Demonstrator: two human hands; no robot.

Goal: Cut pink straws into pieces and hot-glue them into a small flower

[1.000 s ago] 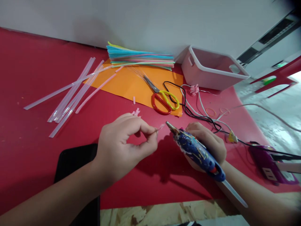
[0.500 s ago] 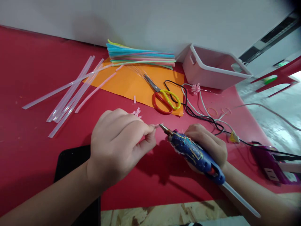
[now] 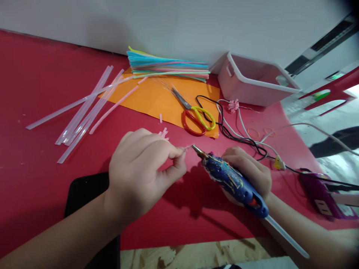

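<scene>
My left hand (image 3: 143, 168) is closed in a pinch on a small pink straw piece (image 3: 187, 148) above the red table (image 3: 42, 157). My right hand (image 3: 248, 172) grips a blue hot glue gun (image 3: 232, 181) with a clear glue stick sticking out of its back. The gun's metal nozzle (image 3: 196, 150) touches the pink piece at my left fingertips. A few more short pink pieces (image 3: 163, 133) lie just beyond my left hand.
Clear glue sticks (image 3: 81, 112) lie at the left. An orange sheet (image 3: 157, 99) holds red-and-yellow scissors (image 3: 193, 114), with a coloured straw bundle (image 3: 168, 67) behind. A white bin (image 3: 252, 80), cables (image 3: 238, 130), a pink flower (image 3: 232, 105), a purple power strip (image 3: 322, 196) and a black object (image 3: 86, 190) surround the hands.
The glue gun has moved left until its nozzle meets the pink piece. My left hand has shifted slightly left and closed tighter on the piece.
</scene>
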